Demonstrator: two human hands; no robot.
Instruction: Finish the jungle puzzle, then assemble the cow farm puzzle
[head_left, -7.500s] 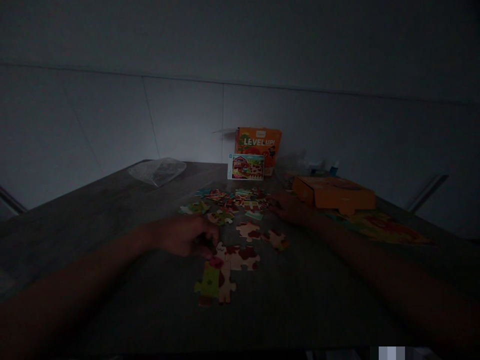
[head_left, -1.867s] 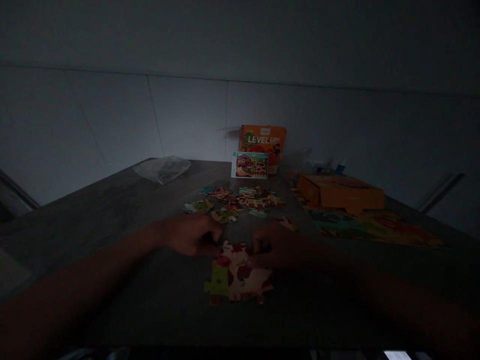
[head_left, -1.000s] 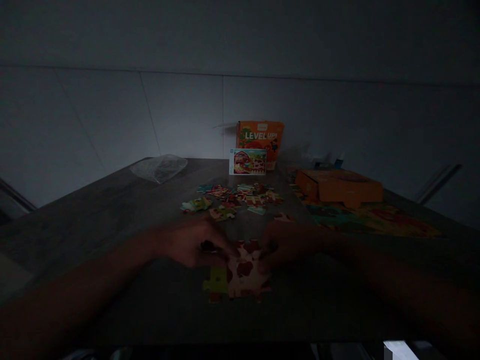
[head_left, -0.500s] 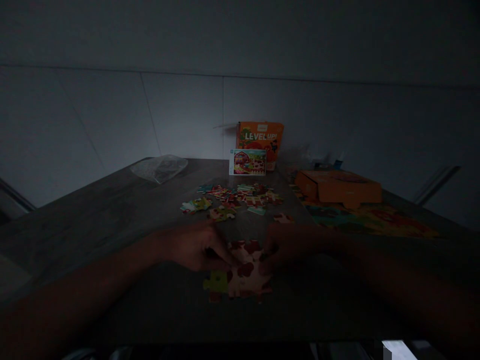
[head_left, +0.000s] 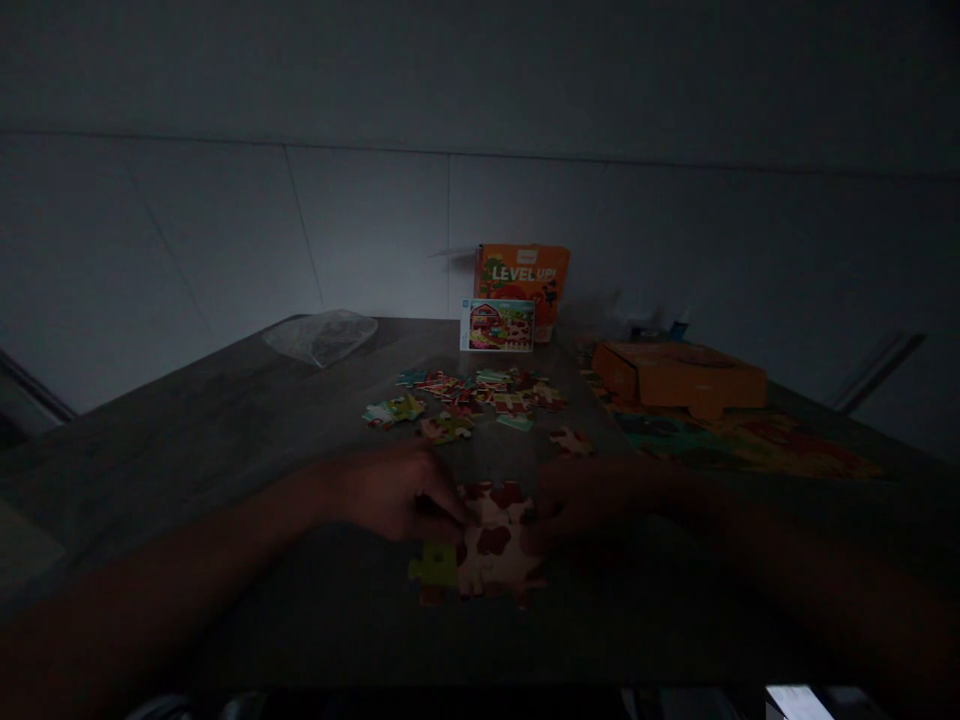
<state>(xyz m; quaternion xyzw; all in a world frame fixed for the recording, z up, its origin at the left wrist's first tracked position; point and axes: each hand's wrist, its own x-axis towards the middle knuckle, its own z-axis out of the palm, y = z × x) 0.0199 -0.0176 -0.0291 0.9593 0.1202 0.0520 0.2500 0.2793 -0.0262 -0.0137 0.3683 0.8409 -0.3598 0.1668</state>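
Left hand (head_left: 390,490) and right hand (head_left: 589,495), grips unclear, touch the joined cow jigsaw (head_left: 499,560), long axis nine-to-three, green tab (head_left: 415,569) toward nine o'clock.

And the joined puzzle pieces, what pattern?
Joined puzzle pieces: brown patches on pink, green at left; head view.
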